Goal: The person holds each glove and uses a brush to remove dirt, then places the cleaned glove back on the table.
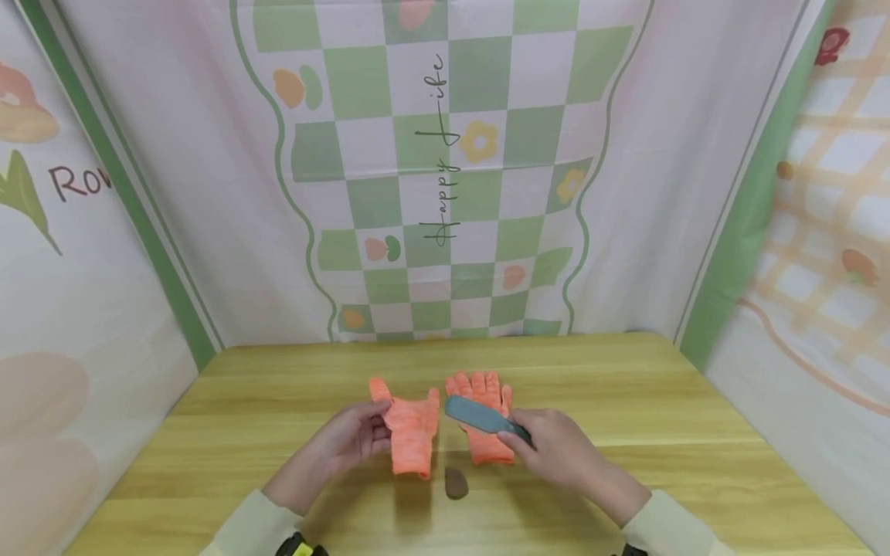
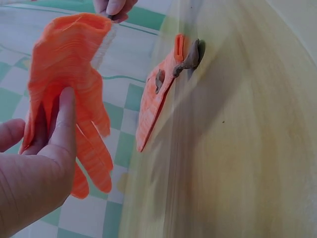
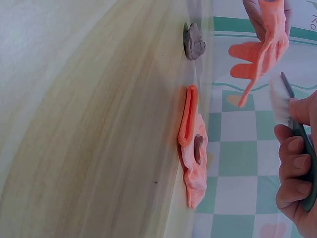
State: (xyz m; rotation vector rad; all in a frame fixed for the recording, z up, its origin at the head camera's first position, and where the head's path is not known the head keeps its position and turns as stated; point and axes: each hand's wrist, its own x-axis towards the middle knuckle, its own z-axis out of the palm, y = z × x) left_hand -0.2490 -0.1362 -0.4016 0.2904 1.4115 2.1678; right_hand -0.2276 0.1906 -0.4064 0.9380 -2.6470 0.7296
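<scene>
My left hand (image 1: 354, 436) pinches an orange knit glove (image 1: 412, 436) along one side, raised above the table. In the left wrist view, this glove's fingers hang downward. My right hand (image 1: 559, 448) grips the dark handle of a grey-green brush (image 1: 480, 414). White bristles (image 3: 279, 101) show on the brush in the right wrist view, close to the raised glove. A second orange glove (image 1: 490, 448) lies on the table beneath the brush. On it sits a small brown lump (image 3: 199, 149), hidden by the brush in the head view.
A larger brown lump (image 1: 455, 484) rests on the wooden table (image 1: 278, 386) between the two forearms, nearer the front. A green-and-white checked cloth (image 1: 480, 69) hangs behind the table's back edge. Printed curtains (image 1: 827, 309) stand at both sides.
</scene>
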